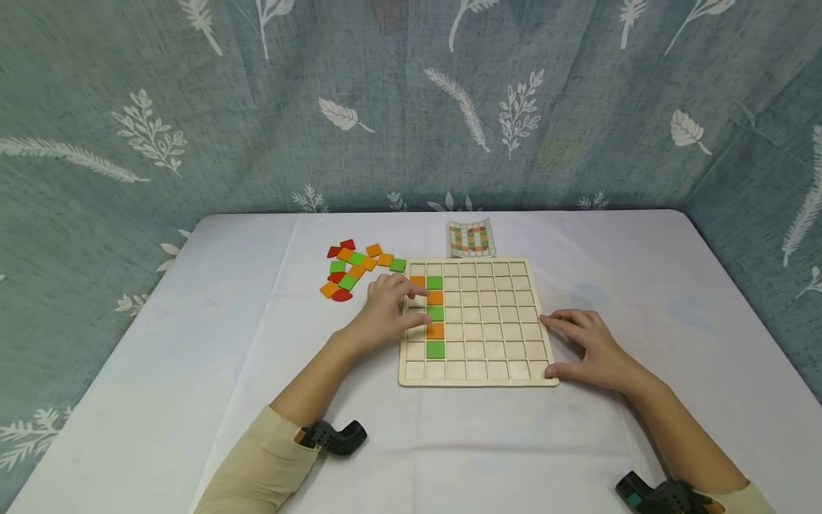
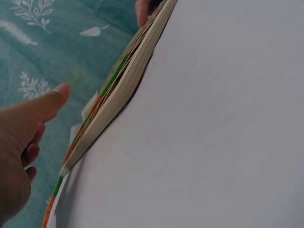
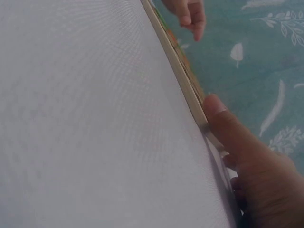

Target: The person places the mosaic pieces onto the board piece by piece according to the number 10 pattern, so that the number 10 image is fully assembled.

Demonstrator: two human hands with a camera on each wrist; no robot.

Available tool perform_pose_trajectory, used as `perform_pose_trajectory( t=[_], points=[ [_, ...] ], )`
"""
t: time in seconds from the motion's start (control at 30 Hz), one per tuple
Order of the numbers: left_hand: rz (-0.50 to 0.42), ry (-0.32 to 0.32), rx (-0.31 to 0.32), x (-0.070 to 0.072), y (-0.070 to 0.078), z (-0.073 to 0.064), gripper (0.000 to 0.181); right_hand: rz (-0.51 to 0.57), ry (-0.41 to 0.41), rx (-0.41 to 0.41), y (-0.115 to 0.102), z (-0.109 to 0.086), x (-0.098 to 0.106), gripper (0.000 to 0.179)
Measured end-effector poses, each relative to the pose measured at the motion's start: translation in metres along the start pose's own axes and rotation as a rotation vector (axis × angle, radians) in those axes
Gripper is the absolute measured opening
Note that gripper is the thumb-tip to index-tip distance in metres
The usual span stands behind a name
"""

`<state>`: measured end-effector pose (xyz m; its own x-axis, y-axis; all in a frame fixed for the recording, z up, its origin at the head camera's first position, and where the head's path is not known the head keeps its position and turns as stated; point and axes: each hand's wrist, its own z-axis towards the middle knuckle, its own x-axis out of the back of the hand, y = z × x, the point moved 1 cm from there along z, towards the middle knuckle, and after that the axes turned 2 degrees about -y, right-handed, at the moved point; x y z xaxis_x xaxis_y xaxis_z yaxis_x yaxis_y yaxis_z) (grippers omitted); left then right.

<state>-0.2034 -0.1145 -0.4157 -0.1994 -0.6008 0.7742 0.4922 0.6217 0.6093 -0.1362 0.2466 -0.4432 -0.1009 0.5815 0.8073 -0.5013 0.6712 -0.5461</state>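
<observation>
A pale wooden grid board (image 1: 488, 321) lies on the white table. Its second column holds alternating green and orange tiles, such as a green tile (image 1: 435, 350); an orange tile (image 1: 417, 281) sits in the first. Over those left columns is my left hand (image 1: 385, 310), thumb and forefinger apart, no tile visible between them. In the left wrist view its thumb (image 2: 52, 102) points toward the board's edge. My right hand (image 1: 594, 353) touches the board's right side, the thumb at the near corner. The right wrist view shows that thumb (image 3: 232, 128) against the rim; its other fingers are partly hidden.
Beyond the left hand lies a loose group of red, orange and green tiles, among them a green tile (image 1: 337, 266). A patterned card (image 1: 471, 238) leans or lies behind the board. A leaf-print cloth (image 1: 411, 107) hangs behind the table (image 1: 270, 357).
</observation>
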Motion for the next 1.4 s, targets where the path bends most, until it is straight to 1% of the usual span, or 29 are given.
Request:
perform_pose_trajectory(
  t=[0.17, 0.37, 0.57, 0.67, 0.77, 0.87, 1.03, 1.13, 1.3, 1.4],
  points=[
    [-0.022, 0.031, 0.065, 0.012, -0.009, 0.009, 0.046, 0.009, -0.008, 0.004, 0.001, -0.002, -0.002, 0.08],
    [-0.024, 0.065, 0.156, 0.024, -0.029, 0.018, 0.047, 0.011, -0.003, 0.003, 0.001, -0.003, -0.004, 0.08],
    [0.027, 0.076, 0.234, 0.031, -0.053, 0.025, 0.047, 0.003, -0.005, 0.01, 0.0, -0.005, -0.005, 0.079],
    [0.061, 0.079, 0.254, 0.031, -0.062, 0.029, 0.047, -0.004, -0.001, 0.011, 0.001, -0.004, -0.005, 0.079],
    [0.118, 0.07, 0.265, 0.031, -0.068, 0.033, 0.045, 0.0, 0.001, 0.015, 0.002, -0.004, -0.005, 0.079],
    [0.174, 0.047, 0.276, 0.032, -0.072, 0.036, 0.044, 0.001, 0.0, 0.015, 0.003, -0.004, -0.005, 0.08],
    [0.251, 0.006, 0.324, 0.035, -0.074, 0.04, 0.042, -0.002, 0.001, 0.017, 0.003, -0.003, -0.004, 0.079],
    [0.264, 0.004, 0.339, 0.037, -0.073, 0.041, 0.037, -0.011, 0.006, 0.02, 0.003, -0.002, -0.003, 0.08],
    [0.262, 0.015, 0.338, 0.039, -0.068, 0.039, 0.036, -0.023, 0.008, 0.013, 0.004, -0.001, -0.002, 0.079],
    [0.274, 0.01, 0.324, 0.039, -0.064, 0.035, 0.035, -0.025, 0.005, 0.012, 0.005, 0.0, -0.002, 0.079]
  ],
)
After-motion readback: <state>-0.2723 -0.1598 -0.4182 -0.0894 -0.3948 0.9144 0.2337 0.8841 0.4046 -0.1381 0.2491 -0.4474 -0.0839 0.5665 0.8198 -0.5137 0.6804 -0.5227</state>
